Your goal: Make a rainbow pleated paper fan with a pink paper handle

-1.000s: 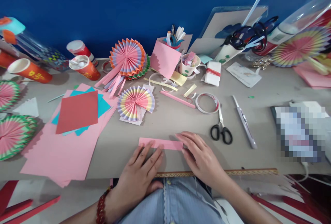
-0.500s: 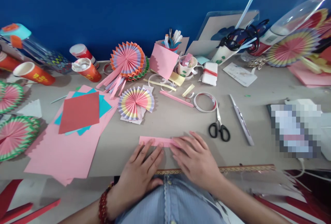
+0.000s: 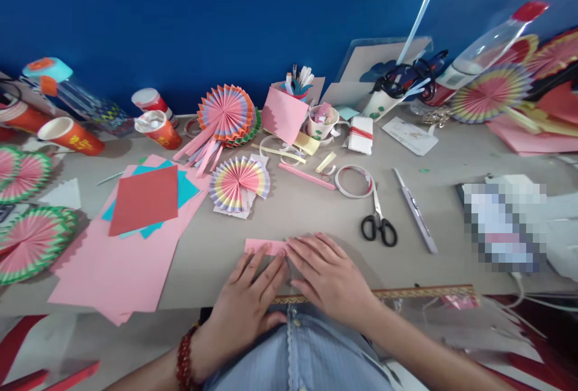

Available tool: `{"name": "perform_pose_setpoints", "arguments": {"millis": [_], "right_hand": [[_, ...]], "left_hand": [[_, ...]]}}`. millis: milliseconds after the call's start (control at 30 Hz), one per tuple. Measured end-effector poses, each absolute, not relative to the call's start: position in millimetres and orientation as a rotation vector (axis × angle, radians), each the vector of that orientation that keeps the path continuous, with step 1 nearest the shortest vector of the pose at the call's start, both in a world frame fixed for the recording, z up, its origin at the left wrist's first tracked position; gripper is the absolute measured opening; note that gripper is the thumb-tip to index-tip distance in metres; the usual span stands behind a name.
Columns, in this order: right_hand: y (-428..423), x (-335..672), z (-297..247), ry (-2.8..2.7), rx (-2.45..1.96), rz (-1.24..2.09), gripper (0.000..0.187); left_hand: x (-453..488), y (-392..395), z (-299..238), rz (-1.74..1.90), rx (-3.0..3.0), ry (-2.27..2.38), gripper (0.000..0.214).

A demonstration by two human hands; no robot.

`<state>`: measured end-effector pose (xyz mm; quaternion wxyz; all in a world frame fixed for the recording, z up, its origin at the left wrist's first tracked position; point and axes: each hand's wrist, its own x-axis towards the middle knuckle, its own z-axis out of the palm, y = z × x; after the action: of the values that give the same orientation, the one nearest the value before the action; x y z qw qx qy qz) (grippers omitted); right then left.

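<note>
A paper strip [image 3: 274, 246] lies near the front edge of the worktop [image 3: 316, 213], before a paper fan [image 3: 230, 180]. At left, a square sheet [image 3: 144, 201] tops a stack of larger sheets [image 3: 112, 270], with rosettes [image 3: 36, 240] farther left and drinking cups [image 3: 79, 138] behind. At right, scissors [image 3: 379, 225] rest between a tape roll [image 3: 339, 185] and a slim tool [image 3: 415, 210]. Behind the roll stand a scrap cup [image 3: 320, 131] and, to its right, a bundle [image 3: 360, 142]; a tool-filled cup [image 3: 379, 106] sits farther right and back. A bottle [image 3: 492, 47] occupies the right rear, and a wall [image 3: 158, 17] spans the scene behind the worktop.
</note>
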<state>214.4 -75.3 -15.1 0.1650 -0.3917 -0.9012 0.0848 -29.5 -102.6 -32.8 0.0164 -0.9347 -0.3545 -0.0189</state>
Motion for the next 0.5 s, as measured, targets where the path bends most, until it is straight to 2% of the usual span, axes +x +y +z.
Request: {"name": "perform_pose_setpoints", "arguments": {"millis": [100, 233, 400, 500], "right_hand": [[-76.6, 209.9, -25.6, -2.624, -1.148, 0.225, 0.058], [-79.4, 213.6, -28.4, -2.629, -1.151, 0.209, 0.061], [-75.4, 214.8, -23.0, -2.646, -1.113, 0.201, 0.058], [-73.5, 215.4, -21.1, -2.627, -1.117, 0.214, 0.056]], "left_hand": [[-31.1, -101.8, -30.9, -0.084, -2.913, -1.088, 0.077], [-29.9, -98.0, -22.9, -0.050, -2.943, -1.079, 0.073], [-40.3, -91.0, -22.1, -0.005, -2.974, -1.019, 0.089], [-62.6, -89.9, -22.7, 0.040, -2.953, -1.048, 0.090]]}}
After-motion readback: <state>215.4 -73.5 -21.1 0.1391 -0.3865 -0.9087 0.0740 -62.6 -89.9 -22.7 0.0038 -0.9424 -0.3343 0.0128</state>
